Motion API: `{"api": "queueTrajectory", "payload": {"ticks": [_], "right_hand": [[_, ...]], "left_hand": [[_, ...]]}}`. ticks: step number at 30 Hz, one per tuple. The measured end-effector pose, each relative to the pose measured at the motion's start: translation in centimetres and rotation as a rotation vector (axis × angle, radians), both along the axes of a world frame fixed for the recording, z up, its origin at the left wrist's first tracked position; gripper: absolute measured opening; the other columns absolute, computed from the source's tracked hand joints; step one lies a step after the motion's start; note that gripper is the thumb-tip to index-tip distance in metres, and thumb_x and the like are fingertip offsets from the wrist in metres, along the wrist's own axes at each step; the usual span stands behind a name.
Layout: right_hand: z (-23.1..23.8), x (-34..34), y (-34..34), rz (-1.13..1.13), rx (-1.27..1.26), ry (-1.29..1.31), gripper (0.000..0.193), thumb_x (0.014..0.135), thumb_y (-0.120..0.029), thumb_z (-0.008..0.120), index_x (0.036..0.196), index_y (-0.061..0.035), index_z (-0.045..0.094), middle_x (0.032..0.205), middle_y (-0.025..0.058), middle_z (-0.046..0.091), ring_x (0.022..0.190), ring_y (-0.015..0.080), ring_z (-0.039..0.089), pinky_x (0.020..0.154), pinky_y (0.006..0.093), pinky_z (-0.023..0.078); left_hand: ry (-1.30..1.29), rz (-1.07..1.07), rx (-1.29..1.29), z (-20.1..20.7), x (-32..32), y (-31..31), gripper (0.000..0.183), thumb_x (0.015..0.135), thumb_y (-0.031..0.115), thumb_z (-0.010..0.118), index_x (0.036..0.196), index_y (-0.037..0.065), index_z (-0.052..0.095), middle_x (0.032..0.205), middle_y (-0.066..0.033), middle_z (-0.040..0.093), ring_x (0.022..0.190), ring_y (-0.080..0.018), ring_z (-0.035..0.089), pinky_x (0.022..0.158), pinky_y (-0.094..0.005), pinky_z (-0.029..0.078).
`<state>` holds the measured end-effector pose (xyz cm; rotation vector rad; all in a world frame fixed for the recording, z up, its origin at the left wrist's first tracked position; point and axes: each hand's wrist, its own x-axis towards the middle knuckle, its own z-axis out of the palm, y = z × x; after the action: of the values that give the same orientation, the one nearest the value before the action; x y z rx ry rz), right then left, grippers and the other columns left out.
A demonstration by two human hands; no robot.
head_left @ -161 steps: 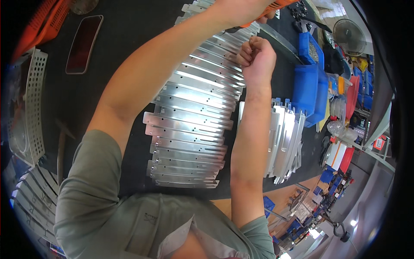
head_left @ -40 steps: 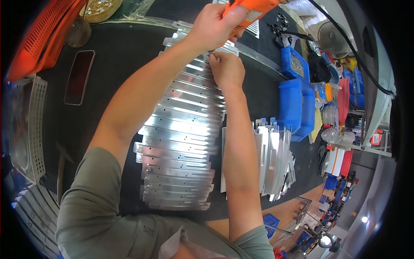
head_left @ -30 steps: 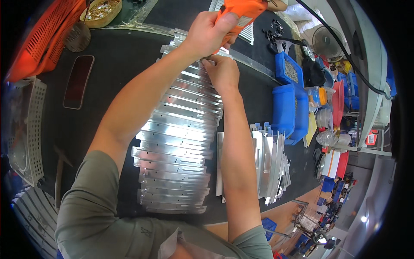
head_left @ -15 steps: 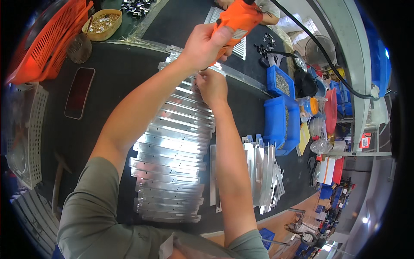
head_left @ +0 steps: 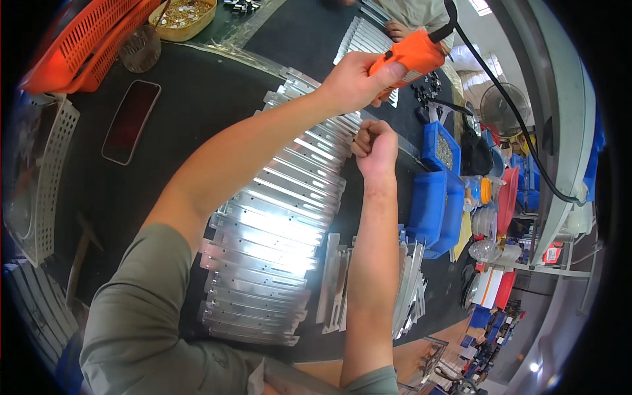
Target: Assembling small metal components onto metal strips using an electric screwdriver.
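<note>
My left hand (head_left: 357,82) is wrapped round an orange electric screwdriver (head_left: 416,58), whose black cable leads off at the top right. Its tip is hidden behind my hand. Just below it, at the right edge of a long row of shiny metal strips (head_left: 289,178), my right hand (head_left: 376,148) is closed with the fingers curled in. Whatever it may hold is too small to see. The strips lie side by side across the dark mat, with slots and small holes in them. My left forearm passes over the row.
Blue bins (head_left: 436,210) of small metal parts stand to the right, beyond a stack of loose metal strips (head_left: 409,283). At left lie a phone (head_left: 131,122), a hammer (head_left: 80,257) and orange baskets (head_left: 85,46). Another person's hand (head_left: 397,30) is at the far side.
Both hands have shifted right relative to the strips, and the screwdriver has come away from the strip it was over. My right hand has curled further. The whole view has shifted slightly.
</note>
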<state>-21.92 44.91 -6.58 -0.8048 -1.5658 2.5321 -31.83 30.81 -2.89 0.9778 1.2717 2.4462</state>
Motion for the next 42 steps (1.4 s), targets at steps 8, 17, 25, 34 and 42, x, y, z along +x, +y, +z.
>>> {"api": "queueTrajectory", "payload": {"ticks": [8,17,25,34,42], "right_hand": [[-0.1,0.5,-3.2,0.157,1.394,-0.118,0.028,0.094,-0.028,0.066,0.11,-0.009,0.079,0.075,0.0204,0.071,0.067,0.0347,0.07,0.071,0.0434,0.053],[-0.4,0.2,-3.9,0.247,1.6,-0.195,0.023,0.094,-0.03,0.065,0.105,-0.0172,0.081,0.091,0.0205,0.074,0.089,0.0403,0.071,0.082,0.0483,0.056],[-0.4,-1.1,-4.1,0.278,1.562,-0.152,0.023,0.09,-0.029,0.068,0.103,-0.015,0.081,0.092,0.0185,0.075,0.089,0.0375,0.072,0.083,0.0459,0.056],[-1.5,-1.5,-4.0,0.245,1.454,-0.093,0.027,0.087,-0.033,0.074,0.099,-0.0103,0.081,0.087,0.0183,0.075,0.084,0.0378,0.072,0.079,0.0457,0.055],[-1.1,-1.6,-4.0,0.295,1.469,-0.062,0.027,0.089,-0.027,0.072,0.106,-0.0072,0.077,0.086,0.018,0.075,0.08,0.036,0.072,0.076,0.0447,0.055]], "left_hand": [[0.014,0.02,0.001,-0.2,0.0,0.4,0.059,0.096,0.057,0.066,0.083,0.0,0.065,0.07,-0.0015,0.06,0.064,-0.0086,0.06,0.058,-0.0249,0.053],[0.019,0.042,-0.074,-0.3,0.0,0.6,0.063,0.094,0.062,0.065,0.081,0.0,0.065,0.07,-0.0026,0.063,0.062,-0.0094,0.062,0.057,-0.0256,0.052],[-0.021,0.08,-0.16,-0.3,-1.0,0.6,0.069,0.094,0.068,0.061,0.08,0.0,0.064,0.067,-0.004,0.062,0.057,-0.0108,0.061,0.055,-0.0264,0.052],[-0.036,0.045,-0.074,0.4,-0.1,0.2,0.061,0.097,0.06,0.063,0.079,0.001,0.063,0.068,-0.0022,0.06,0.061,-0.0087,0.059,0.054,-0.0261,0.05],[0.015,0.027,-0.044,1.2,0.6,-0.3,0.059,0.093,0.059,0.069,0.079,0.002,0.064,0.068,-0.0014,0.061,0.061,-0.0085,0.059,0.057,-0.0251,0.05]]}}
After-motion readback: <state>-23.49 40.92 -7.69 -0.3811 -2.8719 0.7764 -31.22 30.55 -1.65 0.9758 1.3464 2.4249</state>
